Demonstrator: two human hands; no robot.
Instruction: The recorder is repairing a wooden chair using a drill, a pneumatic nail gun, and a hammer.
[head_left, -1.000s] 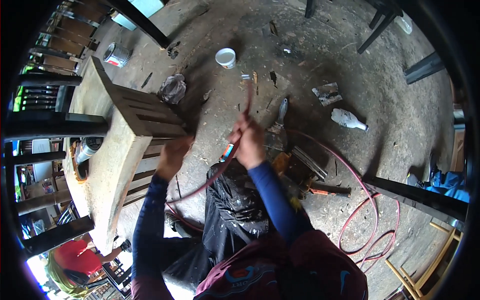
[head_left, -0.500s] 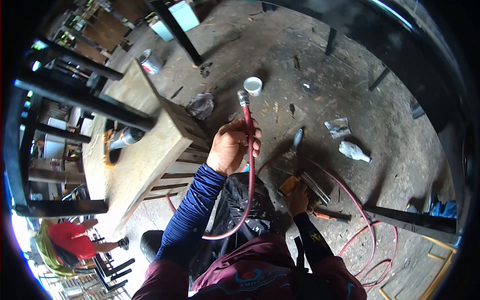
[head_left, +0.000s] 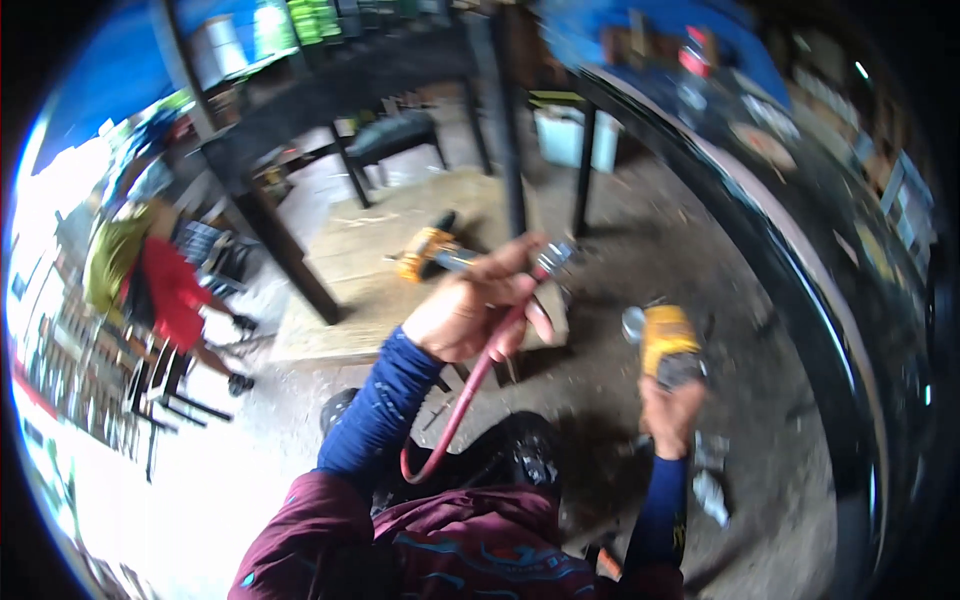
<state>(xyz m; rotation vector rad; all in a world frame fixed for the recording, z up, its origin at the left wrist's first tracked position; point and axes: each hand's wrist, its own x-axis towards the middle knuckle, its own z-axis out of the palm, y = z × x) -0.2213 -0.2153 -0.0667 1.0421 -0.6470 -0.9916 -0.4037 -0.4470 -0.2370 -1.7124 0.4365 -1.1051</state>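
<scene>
My left hand (head_left: 475, 312) is closed around a red air hose (head_left: 478, 378) just below its metal coupler (head_left: 553, 258), in front of my chest. The hose loops down from my fist toward my lap. On the right, my right hand (head_left: 673, 412) grips a yellow and dark grey power tool (head_left: 668, 335), held up over the floor. Motion blur hides what kind of tool it is. Its yellow body points away from me, and the coupler is apart from it. A small pale cup (head_left: 633, 323) shows beside the tool.
A yellow drill (head_left: 425, 255) lies on a pale wooden tabletop (head_left: 350, 235) ahead. A long dark frame (head_left: 765, 215) curves along the right. At the left another person in red shorts (head_left: 172, 295) bends over. A white bottle (head_left: 710, 497) lies on the floor.
My right hand has lifted the yellow tool off the floor and swung it forward. My left hand still grips the hose, its coupler now tilted to the right. The view has turned upward and left.
</scene>
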